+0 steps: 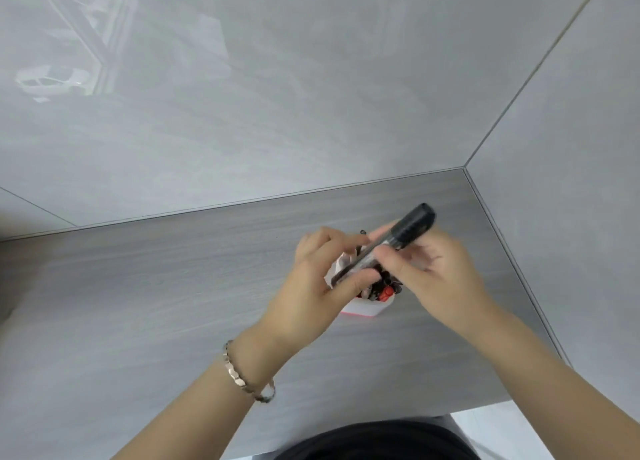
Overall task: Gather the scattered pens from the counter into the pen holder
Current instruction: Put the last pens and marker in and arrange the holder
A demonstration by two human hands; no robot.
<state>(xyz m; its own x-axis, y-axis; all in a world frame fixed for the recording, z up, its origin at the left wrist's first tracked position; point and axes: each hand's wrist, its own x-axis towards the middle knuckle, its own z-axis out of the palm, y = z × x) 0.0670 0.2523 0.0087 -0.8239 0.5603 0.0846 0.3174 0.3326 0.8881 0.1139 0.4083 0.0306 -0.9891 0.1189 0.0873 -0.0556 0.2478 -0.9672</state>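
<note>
Pinching a black marker (412, 229), left hand (318, 286) and right hand (440, 279) hold it above the pen holder (363, 309).

A shiny grey wall (242, 113) fills twelve o'clock. Gold bracelet (233, 374) at seven. Black clothes (374, 442) at six.

Black marker (412, 225), white holder (367, 307) w/ pink base, grey wood-grain counter (138, 286).

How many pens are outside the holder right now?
1: a black marker, gripped by left hand and right hand above the pen holder. None shows loose on the counter; the hands may hide some.
</note>
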